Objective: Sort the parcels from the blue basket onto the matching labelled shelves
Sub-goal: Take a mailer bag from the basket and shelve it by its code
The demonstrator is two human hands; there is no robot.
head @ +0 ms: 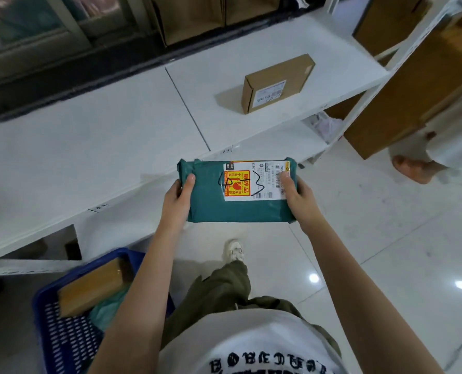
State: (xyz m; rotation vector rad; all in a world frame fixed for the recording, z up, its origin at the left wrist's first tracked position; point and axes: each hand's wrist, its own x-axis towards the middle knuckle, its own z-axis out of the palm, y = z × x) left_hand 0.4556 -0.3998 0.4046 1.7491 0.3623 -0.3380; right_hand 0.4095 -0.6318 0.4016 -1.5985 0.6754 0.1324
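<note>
Green parcel (pixel 238 193) beyond shelf (pixel 116 147) edge

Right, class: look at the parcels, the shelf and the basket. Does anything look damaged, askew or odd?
Nothing looks damaged or spilled. One oddity: the white shipping label on the green plastic-wrapped parcel, held at both ends by the left hand and right hand, has black pen scrawled over it. The small brown cardboard box sits slightly skewed on the white shelf.

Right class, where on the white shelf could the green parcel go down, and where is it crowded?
Free: the left panel of the white shelf, up to the seam. On the right panel, a brown box takes the far right part; bare in front. The green parcel is gripped by left hand and right hand.
</note>
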